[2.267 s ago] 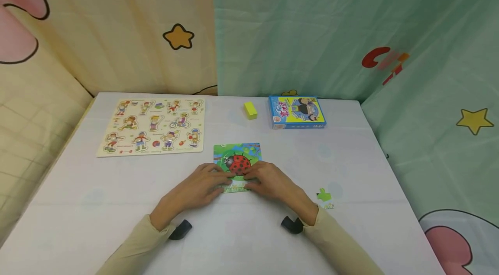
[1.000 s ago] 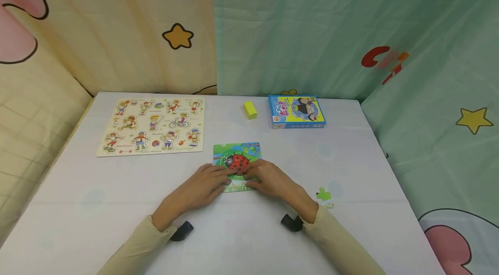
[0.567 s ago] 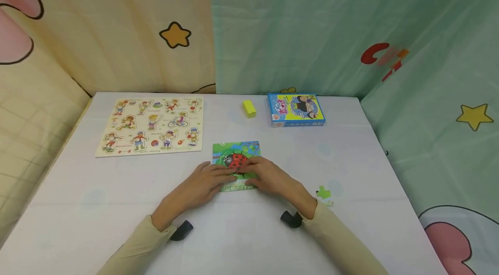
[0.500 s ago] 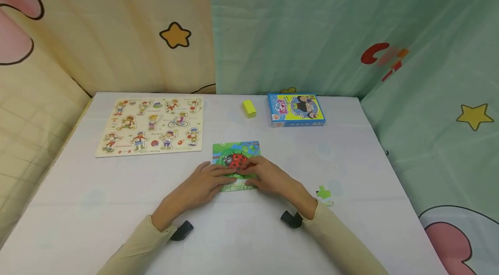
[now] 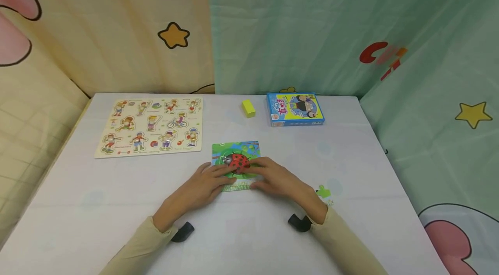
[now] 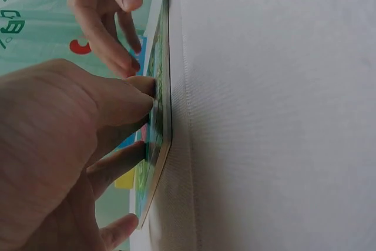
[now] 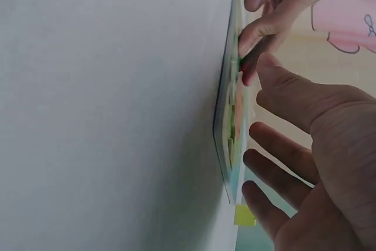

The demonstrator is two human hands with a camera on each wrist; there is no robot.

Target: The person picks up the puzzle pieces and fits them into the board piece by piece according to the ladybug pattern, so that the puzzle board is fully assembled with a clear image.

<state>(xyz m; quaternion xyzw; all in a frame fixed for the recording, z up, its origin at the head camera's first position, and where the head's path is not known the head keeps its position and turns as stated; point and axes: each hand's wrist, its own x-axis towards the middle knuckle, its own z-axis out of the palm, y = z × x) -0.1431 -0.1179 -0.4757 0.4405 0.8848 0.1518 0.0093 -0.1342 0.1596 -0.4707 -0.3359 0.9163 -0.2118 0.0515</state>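
A ladybird jigsaw puzzle (image 5: 231,148) lies flat at the middle of the table, its red beetle on green and blue. My left hand (image 5: 204,185) rests on its left and lower part, fingertips touching the surface; in the left wrist view the thumb and fingers of that hand (image 6: 53,139) lie along the puzzle's face. My right hand (image 5: 278,179) hovers at the puzzle's right side with fingers spread and relaxed. In the right wrist view, the fingers of this right hand (image 7: 335,151) stand apart from the board and hold nothing. Hands cover parts of the picture.
Right of the puzzle lies a green jigsaw piece (image 5: 323,192), partly behind the right forearm. A wooden peg puzzle board (image 5: 152,134) stands far left, a yellow block (image 5: 248,108) at the back, and a blue boxed game (image 5: 295,109) at the back right.
My right hand has drawn back slightly to the right and its fingers have straightened, uncovering more of the ladybird. My left hand stays on the puzzle.
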